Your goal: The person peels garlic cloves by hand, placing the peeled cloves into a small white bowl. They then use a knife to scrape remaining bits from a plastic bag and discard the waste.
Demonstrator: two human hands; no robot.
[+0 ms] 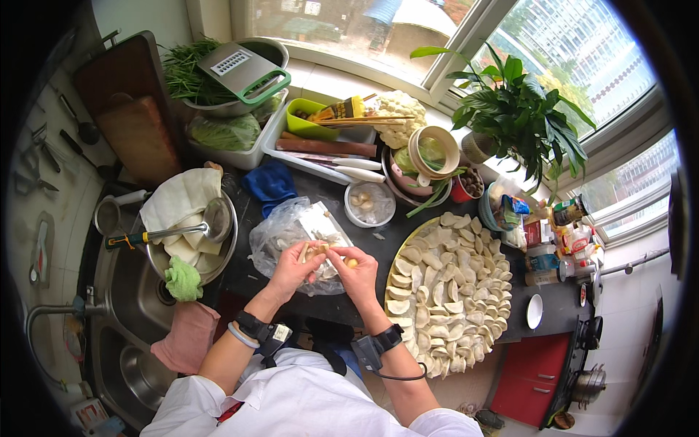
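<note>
Both of my hands meet over a clear plastic bag [267, 235] with pale peelings and a white tray [327, 224]. My left hand [296, 266] grips a small pale piece, perhaps a garlic clove, between thumb and fingers; its exact kind is too small to tell. My right hand [354, 270] pinches at the same spot and also has a small yellowish clove-like piece [351, 263] against its fingers. Just beyond them stands a white bowl [370, 204] lined with plastic, with pale garlic bulbs or cloves in it. To the right is a large round tray [391, 273] of uncooked dumplings [453, 306].
At left, a metal basin [232, 240] with cloths and a skimmer [218, 219] stands beside the steel sink [131, 295]. A white basket [273, 143], a cauliflower [398, 112] and a potted plant [513, 104] line the window side. Jars and packets [546, 251] crowd the right.
</note>
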